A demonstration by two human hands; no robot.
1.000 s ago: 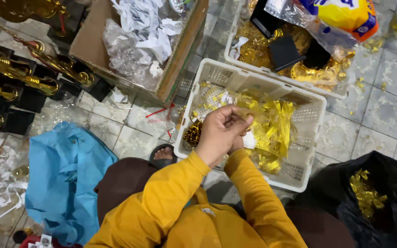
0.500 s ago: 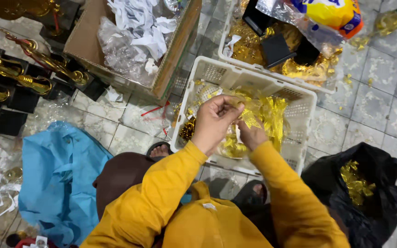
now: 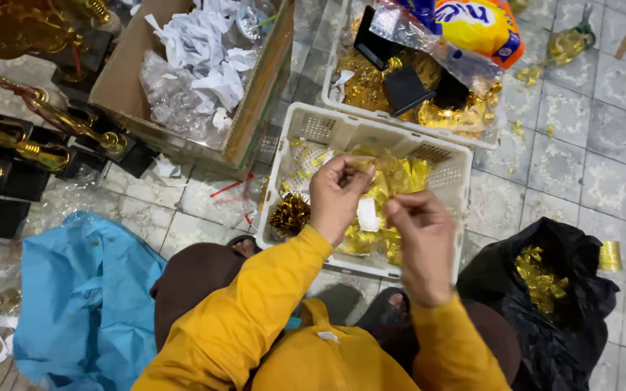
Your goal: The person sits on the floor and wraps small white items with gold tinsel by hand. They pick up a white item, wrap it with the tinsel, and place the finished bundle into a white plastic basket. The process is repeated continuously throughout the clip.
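Both hands work above a white plastic basket point(image 3: 306, 137), and much of what they do is hard to read. The left hand point(image 3: 336, 197) has its fingers curled inward, thumb and forefinger pressed together on a crinkled sheet of clear wrap point(image 3: 382, 177) that stretches toward the right hand point(image 3: 416, 242); the wrap's edges melt into the gold behind it, so its outline cannot be traced. The right hand's fingertips are bunched in a pinch at its upper left, but whether they grip the wrap or a small gold piece cannot be told. Just below the left fingers shows one small white scrap point(image 3: 366, 215), partly covered by the hand. Beneath both sets of fingers lies a heap of gold pieces point(image 3: 400, 181), too tangled to count. Left of the left fingers, one gold pinecone-like ornament point(image 3: 289, 214) rests by the basket wall. Two white baskets are visible; the farther one point(image 3: 335, 69) is cut off at the top. One black bag point(image 3: 559, 304) sits right of the right hand, one cardboard box point(image 3: 255, 116) of crumpled paper up and left.
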